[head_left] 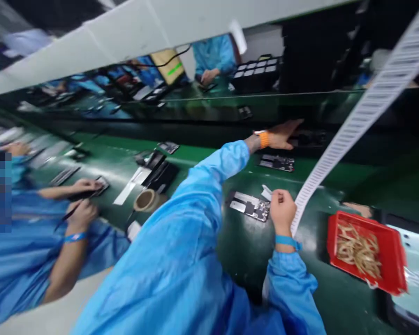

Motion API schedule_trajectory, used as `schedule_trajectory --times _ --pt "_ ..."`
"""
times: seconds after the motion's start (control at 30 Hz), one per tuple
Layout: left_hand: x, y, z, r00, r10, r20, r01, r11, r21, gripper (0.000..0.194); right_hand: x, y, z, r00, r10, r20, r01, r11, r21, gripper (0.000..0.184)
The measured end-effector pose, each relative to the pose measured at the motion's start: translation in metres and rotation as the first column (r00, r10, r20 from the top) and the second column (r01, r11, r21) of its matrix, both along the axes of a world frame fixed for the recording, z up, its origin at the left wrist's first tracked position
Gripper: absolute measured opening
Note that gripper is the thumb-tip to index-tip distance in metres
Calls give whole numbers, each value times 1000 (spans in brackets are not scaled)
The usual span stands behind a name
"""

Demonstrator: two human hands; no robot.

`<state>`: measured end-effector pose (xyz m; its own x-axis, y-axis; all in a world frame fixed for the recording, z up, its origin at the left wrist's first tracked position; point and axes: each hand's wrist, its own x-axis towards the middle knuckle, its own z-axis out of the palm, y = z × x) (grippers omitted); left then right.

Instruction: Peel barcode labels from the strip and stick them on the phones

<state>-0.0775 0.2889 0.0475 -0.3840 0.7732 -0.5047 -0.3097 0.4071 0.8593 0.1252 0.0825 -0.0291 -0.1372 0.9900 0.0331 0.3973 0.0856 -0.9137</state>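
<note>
My left hand, with an orange band at the wrist, is stretched far across the green bench, fingers laid flat on a dark device at the belt's edge. My right hand, with a blue wrist strap, is closed and pinches a small white label just above an opened phone body lying on the bench. A second opened phone body lies between my two hands. A long white label strip hangs down past my right hand.
A red tray of pale peeled scraps sits to the right. A tape roll and dark phone parts lie to the left. A co-worker's hands work at the far left; another person stands across the belt.
</note>
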Motion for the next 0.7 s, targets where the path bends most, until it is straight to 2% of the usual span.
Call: schedule_trajectory --times 0.03,0.07,0.1,0.13,0.2,0.27,0.33,0.4,0.53,0.7 --pt "-40 -35 6 999 7 -32 -1 985 173 22 0 0 -1 1000 -14 -11 14 1000 11 26" --pt "-76 -73 11 997 26 -74 0 943 332 18 1 0 -1 1000 -22 -14 22 1000 22 25" --pt "-107 -112 15 992 62 -110 -7 894 447 23 3 1 -1 1000 -24 -12 24 999 34 24" --pt "-134 -149 17 983 120 -138 -35 865 501 31 4 1 -1 1000 -23 -3 23 999 47 23" --pt "-172 -214 16 969 217 -115 -135 862 488 42 6 2 -1 999 -23 22 21 997 73 22" --pt "-190 -258 10 955 290 -60 -236 869 434 46 8 4 -1 999 -33 32 30 996 83 21" --pt "-196 -282 3 938 345 -24 -309 867 390 45 8 5 -1 998 -48 26 46 996 81 20" --pt "-196 -292 -2 936 344 -69 -297 883 364 46 9 5 -1 999 -50 20 48 995 83 21" --pt "-191 -301 -1 923 135 -360 -31 959 280 47 12 -2 1 999 -30 39 25 993 115 26" --pt "-192 -318 0 885 -79 -459 200 955 221 41 10 -5 3 995 -80 67 67 980 186 33"
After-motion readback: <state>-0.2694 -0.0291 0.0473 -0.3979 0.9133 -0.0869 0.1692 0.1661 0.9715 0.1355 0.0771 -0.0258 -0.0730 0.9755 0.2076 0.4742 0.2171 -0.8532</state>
